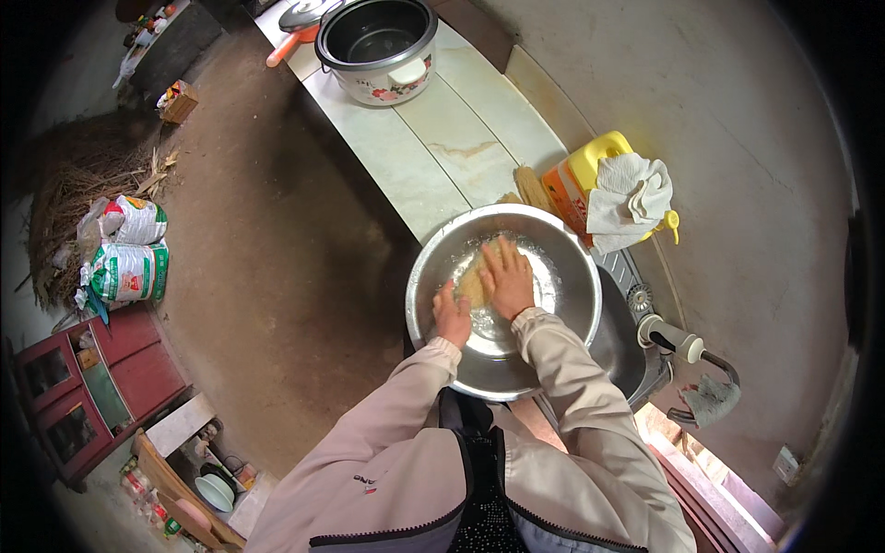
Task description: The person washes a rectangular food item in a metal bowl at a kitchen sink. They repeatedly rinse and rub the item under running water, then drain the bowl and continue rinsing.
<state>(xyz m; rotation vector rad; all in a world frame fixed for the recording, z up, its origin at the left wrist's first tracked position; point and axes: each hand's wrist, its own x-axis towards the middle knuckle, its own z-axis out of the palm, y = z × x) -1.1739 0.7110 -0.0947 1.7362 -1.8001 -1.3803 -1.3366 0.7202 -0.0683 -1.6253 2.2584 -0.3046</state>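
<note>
A wide stainless steel basin (429,256) stands in front of me, partly over the sink. Wet, shiny patches and what look like suds cover its bottom. Inside it lies a tan fibrous scrubber, seemingly a loofah (473,285), slightly blurred. My right hand (510,280) presses on the loofah's right side with spread fingers, and its palm side is hidden. At the loofah's lower left edge is my left hand (453,318), its fingers apart; whether they touch the loofah is hard to tell.
Beyond the basin, a rice cooker pot (380,76) sits on the tiled counter (456,145) near an orange-handled pan (294,41). A yellow jug (588,162) with a white cloth (629,200) stands against the wall. A faucet (681,343) rises right of the sink (615,339).
</note>
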